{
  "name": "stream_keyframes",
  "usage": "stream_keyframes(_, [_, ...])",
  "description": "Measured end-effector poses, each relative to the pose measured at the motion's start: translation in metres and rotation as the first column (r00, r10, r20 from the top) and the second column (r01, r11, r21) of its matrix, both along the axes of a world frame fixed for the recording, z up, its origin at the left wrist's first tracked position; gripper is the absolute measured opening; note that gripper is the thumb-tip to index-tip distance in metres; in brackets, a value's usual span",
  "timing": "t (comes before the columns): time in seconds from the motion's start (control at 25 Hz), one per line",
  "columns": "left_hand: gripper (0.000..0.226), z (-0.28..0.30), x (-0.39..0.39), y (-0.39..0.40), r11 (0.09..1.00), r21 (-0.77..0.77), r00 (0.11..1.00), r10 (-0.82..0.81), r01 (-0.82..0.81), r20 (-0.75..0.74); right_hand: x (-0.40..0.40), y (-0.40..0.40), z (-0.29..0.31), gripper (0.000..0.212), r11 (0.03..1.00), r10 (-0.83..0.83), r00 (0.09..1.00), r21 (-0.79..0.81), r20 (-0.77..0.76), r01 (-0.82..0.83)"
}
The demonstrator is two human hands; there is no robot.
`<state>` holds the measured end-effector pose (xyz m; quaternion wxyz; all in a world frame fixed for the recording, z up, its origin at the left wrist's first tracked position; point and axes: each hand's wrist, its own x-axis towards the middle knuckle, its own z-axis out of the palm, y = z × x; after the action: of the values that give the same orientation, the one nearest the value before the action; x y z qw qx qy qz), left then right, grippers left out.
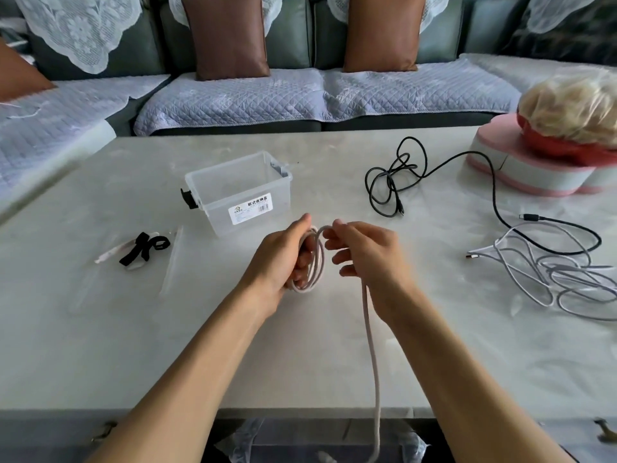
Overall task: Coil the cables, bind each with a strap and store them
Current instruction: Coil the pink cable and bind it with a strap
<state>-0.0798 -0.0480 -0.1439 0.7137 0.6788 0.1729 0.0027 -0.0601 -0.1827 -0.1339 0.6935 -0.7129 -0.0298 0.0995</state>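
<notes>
The pale pink cable (315, 259) is partly wound: several loops hang together in the left hand (283, 259), whose fingers curl round the bundle just in front of the clear storage box (238, 192). The right hand (364, 252) pinches the running strand at the top of the loops, close beside the left, and the loose tail drops from it toward the person, over the near edge of the tabletop (133, 345) and out of view below. So this is the coiling step, on the first cable, and by my reading only partly done, since a long tail is still free.

The next move likely calls for the right hand to slide down the tail, draw up another length and lay it over the left hand's loops at the same size, keeping twist out of the cord.

Left of the box lie the black straps (143, 247) beside some clear wrappers (173, 259); one will be needed once the tail is taken up. Right of the box a black cable (394, 182) lies tangled, and farther right a grey-white cable (567, 279) sprawls loose. Neither is coiled yet. I can make out nothing inside the box.
</notes>
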Motion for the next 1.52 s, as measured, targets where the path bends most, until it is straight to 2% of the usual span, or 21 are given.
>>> stream_keyframes(0.12, [0.051,-0.002,0.001,-0.001,0.995,-0.1,0.999,-0.029,0.027,-0.018,-0.004,0.005,-0.003,0.029,0.933,0.082,0.94,-0.356,0.332,0.045])
stream_keyframes(0.2, [0.052,-0.003,0.002,0.001,0.988,-0.143,0.999,-0.051,0.049,-0.012,-0.004,0.003,-0.003,0.025,0.897,0.139,0.887,-0.436,0.44,0.076])
stream_keyframes(0.4, [0.028,-0.004,0.001,0.002,0.979,-0.192,0.998,-0.064,0.062,-0.003,-0.004,-0.003,-0.002,0.005,0.904,0.186,0.909,-0.428,0.372,-0.01])
stream_keyframes(0.52, [0.022,0.0,-0.001,0.001,0.978,-0.208,1.0,-0.016,0.013,-0.01,0.002,-0.003,-0.007,0.016,0.943,0.083,0.951,-0.332,0.297,0.022])
stream_keyframes(0.6, [0.028,0.003,-0.003,0.003,0.975,-0.221,1.0,0.0,-0.005,-0.021,0.008,-0.004,-0.008,0.012,0.961,0.026,0.97,-0.272,0.24,0.042])
stream_keyframes(0.64, [0.03,0.005,-0.004,0.004,0.974,-0.228,1.0,-0.011,0.006,-0.023,0.011,-0.006,-0.009,0.011,0.96,0.034,0.977,-0.279,0.21,0.027])
stream_keyframes(0.8, [0.032,0.009,-0.007,0.004,0.936,-0.339,0.996,-0.092,0.089,0.006,0.013,-0.007,-0.017,0.04,0.937,0.197,0.975,-0.312,0.1,-0.157])
stream_keyframes(0.92, [0.036,0.011,-0.01,0.003,0.908,-0.391,0.988,-0.151,0.147,0.021,0.014,-0.008,-0.017,0.027,0.931,0.255,0.956,-0.304,0.148,-0.201])
stream_keyframes(1.0, [0.037,0.012,-0.013,0.002,0.911,-0.379,0.986,-0.162,0.163,0.035,0.014,-0.009,-0.015,0.012,0.937,0.252,0.942,-0.301,0.221,-0.18])
stream_keyframes(1.04, [0.038,0.012,-0.013,0.002,0.915,-0.371,0.987,-0.152,0.157,0.044,0.014,-0.009,-0.015,0.011,0.935,0.243,0.933,-0.322,0.266,-0.152])
stream_keyframes(1.2, [0.042,0.007,-0.01,0.002,0.952,-0.292,0.995,-0.081,0.095,0.058,0.012,-0.01,-0.017,0.018,0.878,0.278,0.879,-0.473,0.388,-0.07])
stream_keyframes(1.36, [0.031,0.003,-0.008,-0.001,0.98,-0.201,0.999,-0.006,0.014,0.038,0.006,-0.008,-0.016,0.011,0.859,0.352,0.836,-0.501,0.421,-0.109])
stream_keyframes(1.44, [0.029,0.003,-0.009,-0.002,0.988,-0.157,1.0,0.016,-0.014,0.011,0.004,-0.006,-0.018,0.023,0.828,0.415,0.81,-0.54,0.413,-0.149])
stream_keyframes(1.52, [0.023,0.005,-0.01,-0.001,0.99,-0.137,0.999,0.028,-0.032,-0.033,0.002,-0.004,-0.02,0.024,0.805,0.462,0.791,-0.565,0.401,-0.184])
